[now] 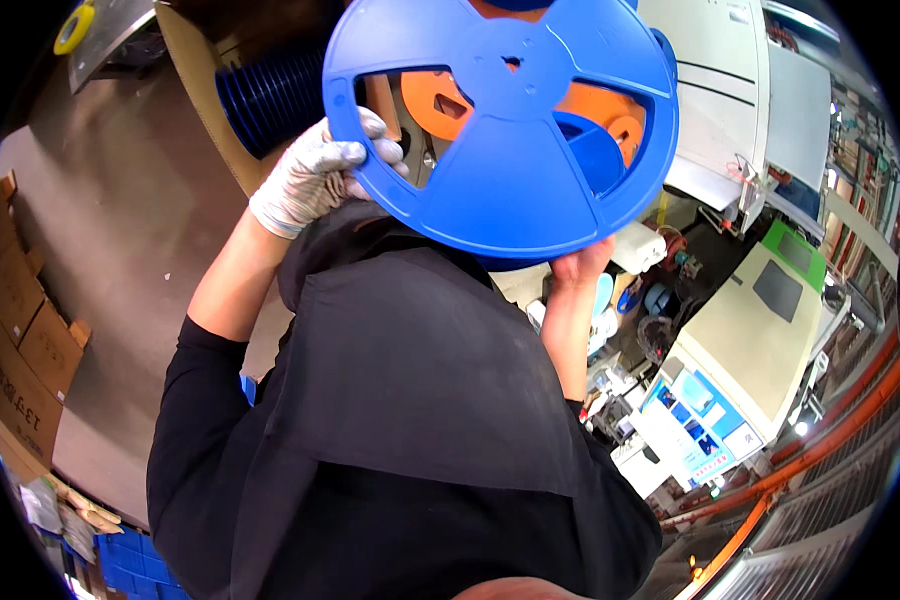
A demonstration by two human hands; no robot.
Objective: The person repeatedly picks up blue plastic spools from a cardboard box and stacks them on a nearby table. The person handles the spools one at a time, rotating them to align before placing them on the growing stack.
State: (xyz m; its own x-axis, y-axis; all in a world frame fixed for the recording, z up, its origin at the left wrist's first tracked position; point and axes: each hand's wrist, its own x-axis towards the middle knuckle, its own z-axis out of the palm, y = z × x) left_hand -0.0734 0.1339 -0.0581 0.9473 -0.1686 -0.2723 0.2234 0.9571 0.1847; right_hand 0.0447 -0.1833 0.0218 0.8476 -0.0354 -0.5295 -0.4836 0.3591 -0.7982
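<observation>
A large blue plastic reel [505, 120] with cut-out windows is held up close in front of the camera. My left hand [315, 175], in a white glove, grips the reel's left rim with the fingers curled over the edge. My right hand [580, 262], bare, holds the reel's lower right rim from below. Through the windows I see orange reels [582, 105] behind it. My black garment [410, 420] fills the lower middle of the view.
A cardboard box with a stack of dark blue reels [270, 95] stands behind my left hand. Brown cartons [15, 330] line the left side on a grey floor. A cream machine with a screen [730, 370] stands at the right. Blue crates [130, 565] sit at the lower left.
</observation>
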